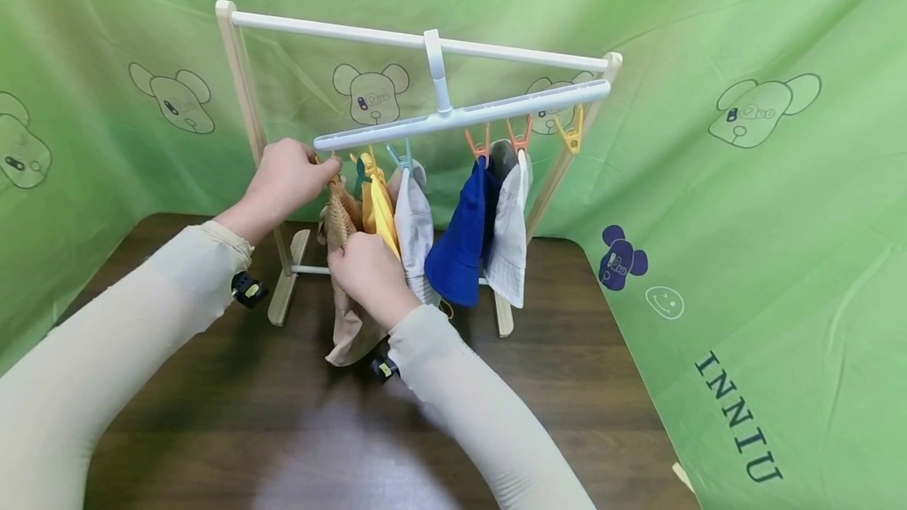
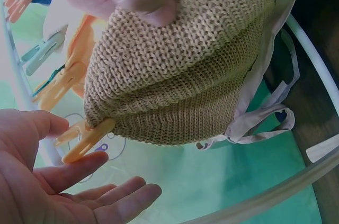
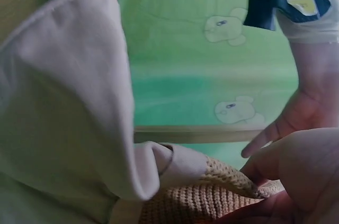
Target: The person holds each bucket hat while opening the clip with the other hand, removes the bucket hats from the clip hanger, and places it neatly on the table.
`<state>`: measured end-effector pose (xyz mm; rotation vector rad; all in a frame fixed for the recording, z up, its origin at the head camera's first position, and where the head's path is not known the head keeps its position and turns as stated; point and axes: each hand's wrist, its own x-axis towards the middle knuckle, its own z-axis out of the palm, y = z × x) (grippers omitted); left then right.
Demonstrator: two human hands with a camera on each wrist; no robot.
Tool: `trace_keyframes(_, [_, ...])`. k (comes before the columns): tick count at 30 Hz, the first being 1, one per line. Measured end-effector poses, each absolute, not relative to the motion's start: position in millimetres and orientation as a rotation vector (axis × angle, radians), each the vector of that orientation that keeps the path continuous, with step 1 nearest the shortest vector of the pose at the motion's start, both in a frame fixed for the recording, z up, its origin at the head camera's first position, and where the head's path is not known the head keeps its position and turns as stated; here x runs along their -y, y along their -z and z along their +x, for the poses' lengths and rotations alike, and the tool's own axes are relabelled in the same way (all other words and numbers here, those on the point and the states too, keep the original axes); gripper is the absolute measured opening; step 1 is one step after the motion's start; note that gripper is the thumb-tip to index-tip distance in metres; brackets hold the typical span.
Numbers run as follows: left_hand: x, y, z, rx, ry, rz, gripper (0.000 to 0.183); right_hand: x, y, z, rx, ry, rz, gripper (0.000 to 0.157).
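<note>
Green bear-print curtains (image 1: 779,219) are hung around a brown wooden table (image 1: 609,400), on which a drying rack (image 1: 244,85) is stood, its rail hooked by a pale clip hanger (image 1: 383,133). Beneath one hanger end, a tan knitted hat (image 2: 180,75) is pinched by the right hand (image 1: 372,270); at its edge, a yellow-orange clothespin (image 2: 87,143) is squeezed between the left hand's (image 1: 286,171) thumb and forefinger, other fingers extended.

Tan knit hat (image 2: 183,68) below orange clothespin (image 2: 89,141)
</note>
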<state>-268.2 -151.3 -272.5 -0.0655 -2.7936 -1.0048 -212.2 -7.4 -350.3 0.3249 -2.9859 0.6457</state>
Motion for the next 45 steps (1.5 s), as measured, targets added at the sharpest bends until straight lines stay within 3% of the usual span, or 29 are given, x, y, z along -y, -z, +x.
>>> trace_keyframes(12, [150.1,272.7,-267.5,2.802,1.001,-0.047,0.05,9.6,367.5,-203.2,3.055,-0.532,0.318,0.042])
trace_keyframes(27, [148.5,287.2,-267.7,2.719,1.095,-0.047,0.05,5.9,383.6,-190.4,2.857,-0.527,0.348,0.021])
trace_keyframes(45, [147.0,292.3,-266.1,2.674,1.166,-0.008,0.052,-8.4,396.3,-177.7,2.883,-0.509,0.267,0.025])
